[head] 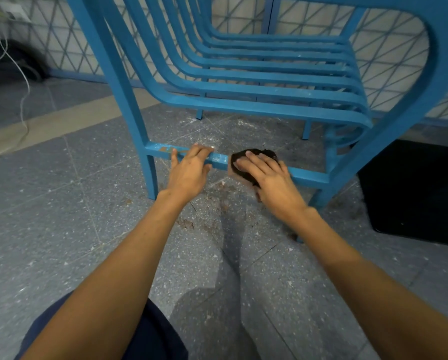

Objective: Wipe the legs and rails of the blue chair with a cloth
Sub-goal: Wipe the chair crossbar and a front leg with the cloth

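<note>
Dim, even indoor light — soft shadows on the floor [61, 229], wide-angle bowing, blurred edges.

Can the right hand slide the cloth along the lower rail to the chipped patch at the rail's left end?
Probably not yet: the left hand holds the lower rail, between the cloth under the right hand and the chipped patch. It would need to lift first.
</note>
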`<state>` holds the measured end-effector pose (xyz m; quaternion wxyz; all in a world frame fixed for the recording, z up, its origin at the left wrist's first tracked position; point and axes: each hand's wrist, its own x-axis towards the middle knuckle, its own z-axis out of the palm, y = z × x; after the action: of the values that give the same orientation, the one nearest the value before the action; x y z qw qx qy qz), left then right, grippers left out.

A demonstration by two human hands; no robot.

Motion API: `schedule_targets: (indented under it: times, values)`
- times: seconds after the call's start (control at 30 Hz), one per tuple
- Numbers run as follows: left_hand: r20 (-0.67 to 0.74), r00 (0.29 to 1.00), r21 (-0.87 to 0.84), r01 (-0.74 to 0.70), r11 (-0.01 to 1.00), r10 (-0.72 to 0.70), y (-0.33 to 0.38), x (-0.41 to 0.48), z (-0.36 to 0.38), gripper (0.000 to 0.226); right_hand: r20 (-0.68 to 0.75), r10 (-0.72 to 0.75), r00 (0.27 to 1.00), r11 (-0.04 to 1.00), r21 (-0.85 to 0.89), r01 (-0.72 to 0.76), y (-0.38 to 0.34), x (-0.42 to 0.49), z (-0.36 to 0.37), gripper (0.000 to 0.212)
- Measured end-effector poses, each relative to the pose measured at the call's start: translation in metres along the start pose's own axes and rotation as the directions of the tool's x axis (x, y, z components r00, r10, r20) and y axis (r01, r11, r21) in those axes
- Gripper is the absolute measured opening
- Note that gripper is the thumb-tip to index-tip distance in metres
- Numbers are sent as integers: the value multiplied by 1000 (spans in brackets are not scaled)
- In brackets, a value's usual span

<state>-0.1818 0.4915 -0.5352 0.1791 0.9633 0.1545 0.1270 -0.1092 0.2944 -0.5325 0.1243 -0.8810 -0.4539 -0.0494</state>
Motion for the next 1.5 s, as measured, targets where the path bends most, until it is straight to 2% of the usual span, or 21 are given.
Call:
schedule_targets:
  times: [0.07,0.1,0.2,0.33,0.4,0.5,0.6,0.67,0.77,0.87,0.97,1.03,1.1,1.2,1.3,1.37,1.43,1.5]
  values:
    - [1,1000,-11,9,1000,-9,0,0,-1,42,12,-132,991,990,-53,132,21,-17,-7,72]
    - [7,1000,-13,10,1000,-9,0,0,-1,42,1,-153,988,986,-62,153,32,-25,-11,74]
    - [18,1000,-14,3,1000,-3,-2,0,-1,43,-34,-58,998,994,95,61,50,-29,-20,72]
    - [29,999,-14,-13,1000,13,-4,-2,1,47,57,24,998,961,274,-39,40,-2,-26,46]
    - [37,999,-10,-12,1000,12,-4,-1,2,49,103,29,994,953,296,-58,25,18,-19,45]
    - [46,999,7,-2,1000,2,-1,0,2,51,102,4,995,983,184,-23,-11,38,-4,57]
    - [50,999,26,-7,1000,5,-1,0,2,53,15,-7,1000,1000,12,7,-25,28,3,68]
    - [47,999,22,-16,1000,15,-3,-3,1,54,-54,-24,998,999,-29,22,-9,5,1,72]
    - [55,998,35,-31,999,29,-7,-6,2,56,-148,69,987,996,-54,-77,33,-35,-10,74]
    - [64,997,47,-35,998,32,-7,-7,3,59,-135,161,978,985,-40,-168,49,-45,-20,68]
    - [80,996,37,-28,999,25,-8,-7,4,63,-127,305,944,952,7,-307,28,-19,-17,48]
    - [78,997,33,-32,999,29,-9,-6,5,64,-128,323,938,945,-2,-326,7,1,-9,39]
    - [67,997,26,-31,999,29,-7,-5,7,65,-99,325,941,943,-39,-330,-14,15,-1,40]
    - [28,999,27,-19,999,18,-4,-5,9,65,-111,257,960,961,-69,-266,-34,25,15,50]
    - [4,1000,26,-8,1000,8,-1,-3,9,63,-86,29,996,995,-94,-37,-16,5,19,68]
    - [8,1000,15,-9,1000,9,-1,-2,8,61,-52,-130,990,970,-213,116,11,-19,13,82]
    - [13,1000,10,-14,1000,14,-4,-2,7,60,-44,-155,987,954,-267,138,35,-38,0,88]
    - [15,1000,17,-21,1000,21,-6,-3,6,61,-56,-80,995,979,-192,68,48,-42,-11,85]
